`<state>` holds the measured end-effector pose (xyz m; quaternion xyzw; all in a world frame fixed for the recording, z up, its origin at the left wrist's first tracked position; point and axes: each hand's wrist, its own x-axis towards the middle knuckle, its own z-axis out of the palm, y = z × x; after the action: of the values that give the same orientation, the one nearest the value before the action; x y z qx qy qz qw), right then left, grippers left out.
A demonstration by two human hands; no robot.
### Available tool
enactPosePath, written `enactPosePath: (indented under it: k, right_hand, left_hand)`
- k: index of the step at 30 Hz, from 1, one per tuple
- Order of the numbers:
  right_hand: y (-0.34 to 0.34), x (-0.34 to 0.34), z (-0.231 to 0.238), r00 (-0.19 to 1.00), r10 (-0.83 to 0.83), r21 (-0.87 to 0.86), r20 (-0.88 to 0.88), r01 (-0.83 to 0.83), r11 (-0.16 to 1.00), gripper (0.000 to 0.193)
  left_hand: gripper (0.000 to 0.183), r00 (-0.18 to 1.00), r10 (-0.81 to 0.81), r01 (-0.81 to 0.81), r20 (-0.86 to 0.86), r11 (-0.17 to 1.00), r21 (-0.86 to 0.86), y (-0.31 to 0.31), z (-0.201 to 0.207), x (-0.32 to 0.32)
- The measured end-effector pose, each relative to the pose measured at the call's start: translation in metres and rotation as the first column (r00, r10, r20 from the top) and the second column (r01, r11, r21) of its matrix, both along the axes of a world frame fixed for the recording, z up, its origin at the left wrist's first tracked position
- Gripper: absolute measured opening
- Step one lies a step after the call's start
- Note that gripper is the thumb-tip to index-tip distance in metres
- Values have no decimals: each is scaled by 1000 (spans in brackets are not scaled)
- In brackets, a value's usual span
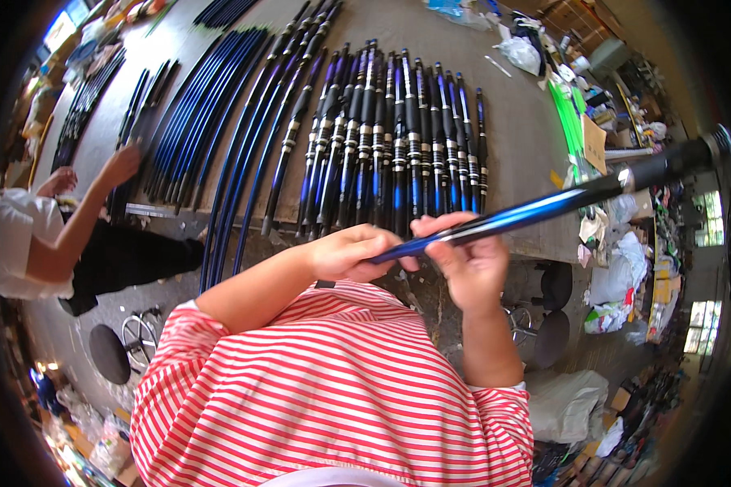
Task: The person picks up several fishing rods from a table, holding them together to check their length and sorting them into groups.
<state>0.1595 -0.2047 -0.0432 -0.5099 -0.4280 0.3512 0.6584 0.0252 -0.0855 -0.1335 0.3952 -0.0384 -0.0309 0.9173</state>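
A glossy blue and black fishing rod [536, 209] slants across in front of my chest, rising to the right to a thick black butt end. My left hand [351, 253] is closed around its thin lower end, near the middle of the view. A little to the right, my right hand [473, 264] grips the rod between thumb and fingers. Beyond my hands, several similar rods with black grips and silver rings [374, 138] lie side by side on the table [524, 154]. Slimmer blue rods [256, 146] lie left of them, some sticking out past the near edge.
At the far left a person in a white top [24, 235] reaches over more rods. Round stools [110, 354] stand on the floor at both sides. Bright green rods [567, 122], a cardboard piece [594, 144] and plastic bags [621, 272] crowd the right.
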Motion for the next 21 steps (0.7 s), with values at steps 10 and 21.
enactPosePath:
  k: [10,21]
  right_hand:
    - [-52,200,-7,787,-509,-104,-349,507,856,14]
    - [24,142,-83,151,-387,-306,-910,386,870,16]
  left_hand:
    - [41,792,377,37,-480,755,654,2,-11,-136]
    - [67,801,490,162,345,-731,663,-46,32,-30]
